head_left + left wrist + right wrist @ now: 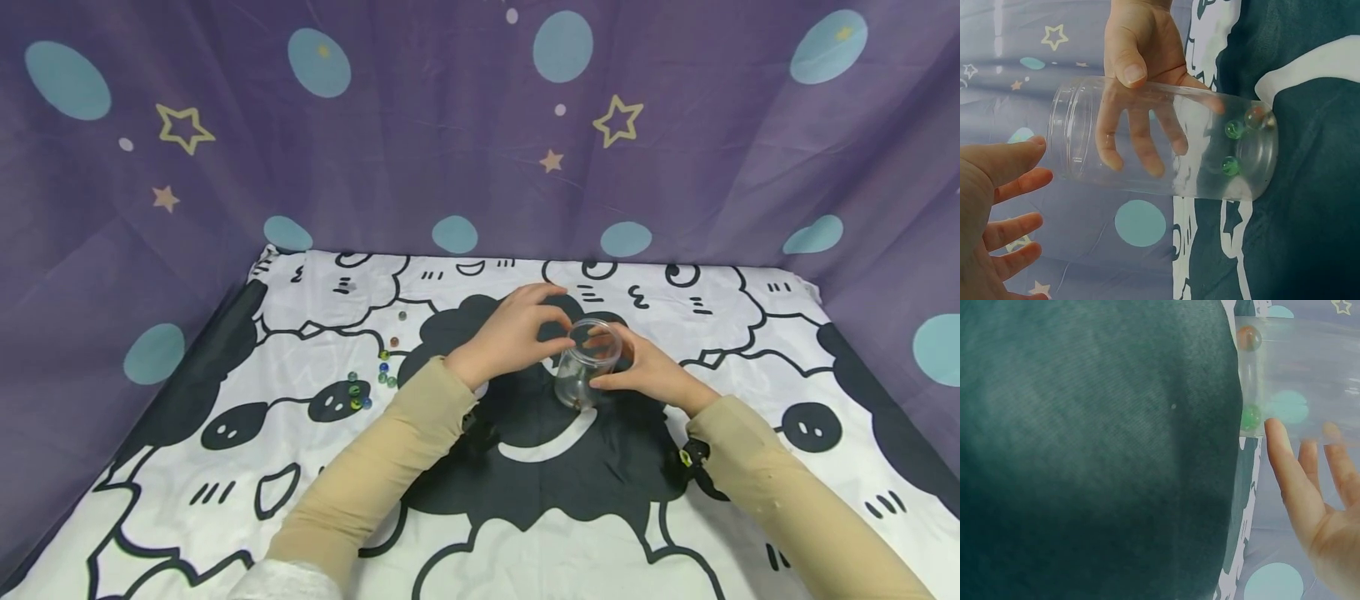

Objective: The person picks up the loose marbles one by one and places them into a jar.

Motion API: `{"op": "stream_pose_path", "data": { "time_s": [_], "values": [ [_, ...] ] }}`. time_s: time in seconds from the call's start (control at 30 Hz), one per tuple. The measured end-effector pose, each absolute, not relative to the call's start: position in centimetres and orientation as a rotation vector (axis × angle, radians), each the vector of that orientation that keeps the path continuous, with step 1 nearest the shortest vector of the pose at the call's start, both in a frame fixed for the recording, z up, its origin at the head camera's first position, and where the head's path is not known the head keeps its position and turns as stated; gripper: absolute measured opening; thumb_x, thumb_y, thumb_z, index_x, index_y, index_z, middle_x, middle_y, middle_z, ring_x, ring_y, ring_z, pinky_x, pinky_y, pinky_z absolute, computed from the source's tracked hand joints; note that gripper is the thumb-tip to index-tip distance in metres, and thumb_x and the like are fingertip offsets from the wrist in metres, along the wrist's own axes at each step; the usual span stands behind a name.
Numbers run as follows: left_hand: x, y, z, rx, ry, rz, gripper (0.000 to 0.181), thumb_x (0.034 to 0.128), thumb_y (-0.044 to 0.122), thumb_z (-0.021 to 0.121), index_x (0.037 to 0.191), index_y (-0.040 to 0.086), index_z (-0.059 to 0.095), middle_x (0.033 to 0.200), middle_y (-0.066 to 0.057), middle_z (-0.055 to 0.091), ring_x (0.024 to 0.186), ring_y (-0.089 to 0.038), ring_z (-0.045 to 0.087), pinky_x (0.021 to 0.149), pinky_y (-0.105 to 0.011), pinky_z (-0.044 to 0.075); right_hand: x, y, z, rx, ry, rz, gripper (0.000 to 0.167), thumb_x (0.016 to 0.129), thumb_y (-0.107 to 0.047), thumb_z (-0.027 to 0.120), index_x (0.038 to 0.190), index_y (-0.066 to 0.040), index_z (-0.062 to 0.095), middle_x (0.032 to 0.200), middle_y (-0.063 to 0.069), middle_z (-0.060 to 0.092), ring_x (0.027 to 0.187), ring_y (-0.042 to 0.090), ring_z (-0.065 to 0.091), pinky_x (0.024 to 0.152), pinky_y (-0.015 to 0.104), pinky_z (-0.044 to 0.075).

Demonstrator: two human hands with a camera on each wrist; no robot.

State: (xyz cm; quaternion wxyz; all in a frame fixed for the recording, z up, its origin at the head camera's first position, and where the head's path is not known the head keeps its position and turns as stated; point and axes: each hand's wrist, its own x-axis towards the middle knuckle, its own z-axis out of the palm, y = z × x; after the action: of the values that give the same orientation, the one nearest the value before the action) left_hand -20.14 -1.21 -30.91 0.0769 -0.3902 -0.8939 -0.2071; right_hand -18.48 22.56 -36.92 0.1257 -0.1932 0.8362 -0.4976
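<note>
A clear plastic jar (576, 379) stands on the dark patch of the cloth, its mouth up. Two green marbles (1230, 166) and one orange-red marble (1249, 339) lie at its bottom. My right hand (648, 371) holds the jar from the right, thumb on the near side and fingers behind the clear wall. At the jar's rim is my left hand (517, 329), its fingers loosely spread and nothing visible between them. In the left wrist view its thumb tip is close to the rim; whether it touches, I cannot tell.
Several loose glass marbles (384, 367) lie scattered on the cloth left of my left hand. A cartoon-print cloth (540, 550) covers the table. Purple curtains (450, 150) with stars and dots hang behind it and at both sides.
</note>
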Motion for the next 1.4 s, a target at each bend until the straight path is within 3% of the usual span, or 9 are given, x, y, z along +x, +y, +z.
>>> {"op": "stream_pose_path", "data": {
  "time_s": [0.63,1.4],
  "values": [
    [-19.4,-2.7,-32.0,-1.151,-2.698,-0.64,0.019,0.0872,0.031,0.069,0.099,0.017,0.072,0.14,-0.009,0.048,0.132,-0.027,0.04,0.113,-0.042,0.031,-18.5,22.6,-37.2,-0.573,2.432,-1.469,0.068,0.081,-0.013,0.075,0.137,0.0,0.038,0.132,0.02,0.05,0.124,0.037,0.046,0.1,0.053,0.04],
    [-19.0,-5.1,-33.5,-1.122,-2.711,-0.696,0.017,0.0862,0.03,0.07,0.095,0.015,0.073,0.139,-0.01,0.05,0.133,-0.03,0.039,0.113,-0.045,0.03,-18.5,22.5,-37.1,-0.568,2.445,-1.474,0.068,0.08,-0.011,0.075,0.136,0.001,0.039,0.132,0.02,0.051,0.122,0.036,0.048,0.098,0.049,0.043]
  ]
}}
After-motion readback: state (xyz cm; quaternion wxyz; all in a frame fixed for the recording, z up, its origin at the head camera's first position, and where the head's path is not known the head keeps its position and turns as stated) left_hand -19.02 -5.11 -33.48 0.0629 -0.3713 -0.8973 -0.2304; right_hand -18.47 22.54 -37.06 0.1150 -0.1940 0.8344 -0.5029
